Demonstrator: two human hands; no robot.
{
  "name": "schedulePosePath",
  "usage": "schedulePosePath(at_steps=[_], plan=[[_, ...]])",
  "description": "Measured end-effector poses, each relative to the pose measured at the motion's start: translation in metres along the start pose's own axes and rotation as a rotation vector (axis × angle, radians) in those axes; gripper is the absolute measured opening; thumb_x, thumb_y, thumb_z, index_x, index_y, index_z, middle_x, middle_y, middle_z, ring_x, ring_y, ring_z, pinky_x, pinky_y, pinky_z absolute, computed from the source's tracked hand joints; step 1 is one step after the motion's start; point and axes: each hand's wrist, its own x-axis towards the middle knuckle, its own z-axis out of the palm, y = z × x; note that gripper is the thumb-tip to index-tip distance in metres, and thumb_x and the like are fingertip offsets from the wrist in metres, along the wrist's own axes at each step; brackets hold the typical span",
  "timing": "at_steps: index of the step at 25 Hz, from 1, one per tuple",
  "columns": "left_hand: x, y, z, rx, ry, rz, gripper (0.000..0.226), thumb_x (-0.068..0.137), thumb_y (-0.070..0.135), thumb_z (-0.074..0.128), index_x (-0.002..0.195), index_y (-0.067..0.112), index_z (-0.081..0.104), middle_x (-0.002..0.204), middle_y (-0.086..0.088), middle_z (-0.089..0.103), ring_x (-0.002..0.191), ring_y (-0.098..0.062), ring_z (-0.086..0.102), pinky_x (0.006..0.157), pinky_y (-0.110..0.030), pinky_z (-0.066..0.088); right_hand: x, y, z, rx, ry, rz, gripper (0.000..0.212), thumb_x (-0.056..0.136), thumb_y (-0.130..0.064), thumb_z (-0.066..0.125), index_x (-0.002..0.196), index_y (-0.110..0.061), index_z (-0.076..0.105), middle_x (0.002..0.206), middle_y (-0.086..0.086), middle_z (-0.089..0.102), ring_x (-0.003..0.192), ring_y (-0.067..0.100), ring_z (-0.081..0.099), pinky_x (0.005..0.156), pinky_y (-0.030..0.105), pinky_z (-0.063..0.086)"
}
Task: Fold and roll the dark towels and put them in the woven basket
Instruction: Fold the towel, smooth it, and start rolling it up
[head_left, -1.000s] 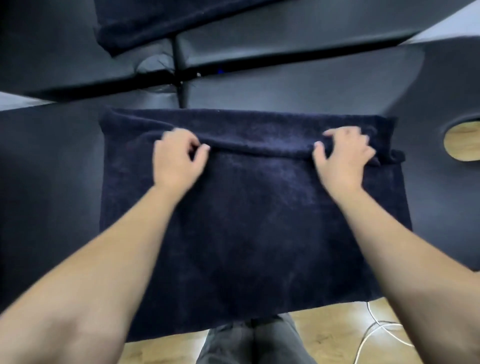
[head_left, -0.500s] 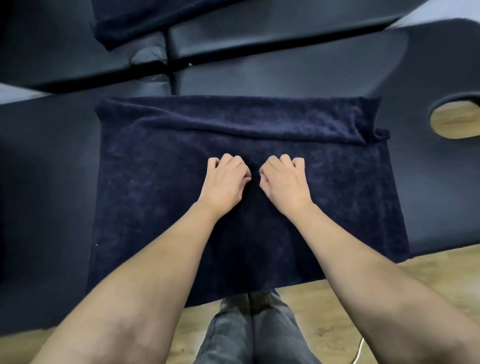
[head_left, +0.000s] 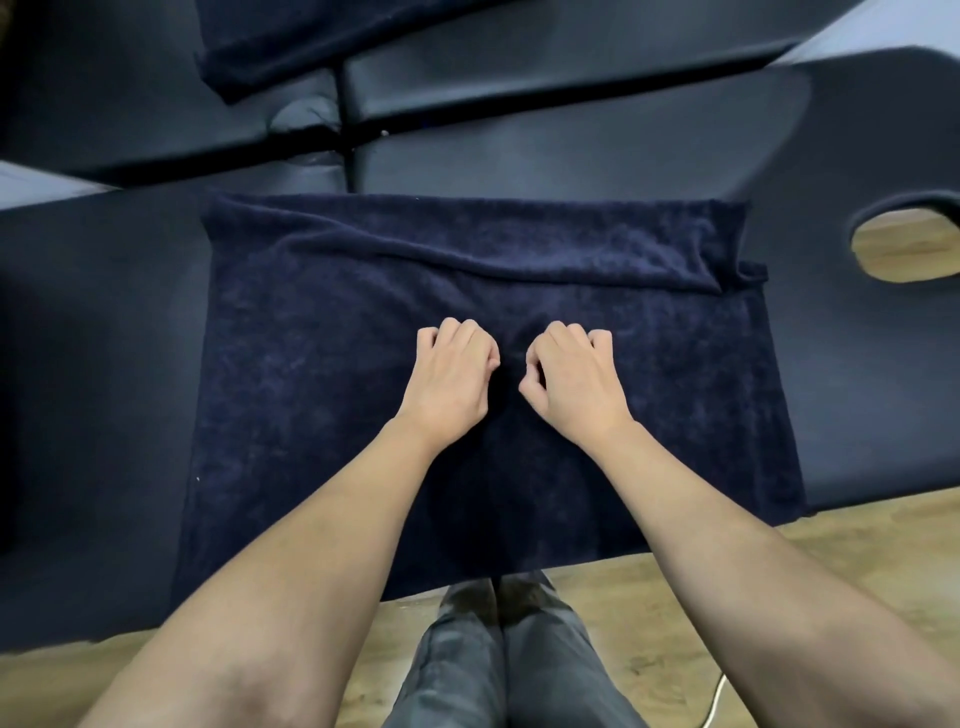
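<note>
Two legs in grey trousers (head_left: 498, 660) are seen at the near edge, standing on a wooden floor (head_left: 649, 613), with a pale cable (head_left: 714, 699) lying on the floor to the right. Beyond them, a dark padded table (head_left: 93, 395) extends across the view, and a dark towel (head_left: 311, 389) is spread flat over it, its near edge hanging over the table's near side. Both forearms are stretched forward over the towel. The left hand (head_left: 449, 376) and the right hand (head_left: 574, 379) are placed close together near the middle of the towel, knuckles up, with the fingers of each curled under against the cloth. Whether cloth is pinched beneath the curled fingers cannot be told, as the fingertips are hidden under the hands. Farther on, the far edge of the towel is shown turned back toward the viewer as a folded band (head_left: 519, 239) running the towel's whole width, slightly uneven at its right end. To the far right, an oval opening (head_left: 909, 249) in the table is visible, through which the floor is seen. At the far side, a second padded surface (head_left: 519, 57) is separated by a narrow gap, and a second dark towel (head_left: 270, 41) is lying on it at the upper left.
</note>
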Motion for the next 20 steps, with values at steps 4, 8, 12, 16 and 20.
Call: schedulePosePath(at_steps=[4,8,12,16,20], plan=[[-0.012,0.013,-0.006,-0.052,0.058,0.021,0.025,0.087,0.013,0.028,0.086,0.015,0.053,0.088,0.002,0.053,0.081,-0.023,0.043,0.078,-0.039,0.034,-0.017,0.002,0.003,-0.074,0.005,-0.045,0.024,0.086,-0.032,0.069,0.104,-0.015,0.067,0.097,0.001,0.061,0.084,0.025,0.055,0.077,0.042,0.043],[-0.024,0.023,-0.007,-0.046,0.05,0.056,0.018,0.092,0.014,0.036,0.086,0.016,0.053,0.086,0.005,0.051,0.081,-0.022,0.046,0.079,-0.039,0.037,-0.017,-0.001,-0.003,-0.09,0.094,-0.081,0.007,0.088,-0.021,0.06,0.086,-0.016,0.065,0.086,0.001,0.058,0.077,0.026,0.053,0.073,0.042,0.04],[-0.03,0.022,-0.004,0.01,0.048,0.07,0.013,0.09,0.021,0.059,0.102,0.016,0.059,0.096,0.004,0.056,0.086,-0.022,0.05,0.083,-0.04,0.038,-0.021,-0.004,-0.017,-0.077,0.17,-0.154,0.008,0.083,-0.015,0.053,0.078,-0.012,0.058,0.078,0.003,0.055,0.07,0.026,0.049,0.07,0.041,0.036],[-0.034,0.027,-0.007,0.073,0.073,0.039,0.019,0.087,0.024,0.044,0.094,0.017,0.06,0.089,0.004,0.055,0.08,-0.021,0.05,0.079,-0.039,0.036,-0.023,-0.022,-0.026,0.075,0.15,-0.217,0.011,0.078,-0.013,0.049,0.072,-0.007,0.057,0.07,0.007,0.052,0.055,0.027,0.048,0.053,0.039,0.04],[-0.044,0.029,-0.013,-0.011,-0.043,0.093,0.012,0.086,0.019,0.035,0.082,0.02,0.046,0.071,0.008,0.05,0.064,-0.02,0.047,0.077,-0.037,0.033,-0.035,-0.022,-0.028,0.215,0.033,-0.208,0.012,0.085,-0.014,0.053,0.079,-0.005,0.057,0.073,0.006,0.054,0.053,0.026,0.051,0.042,0.038,0.043]])
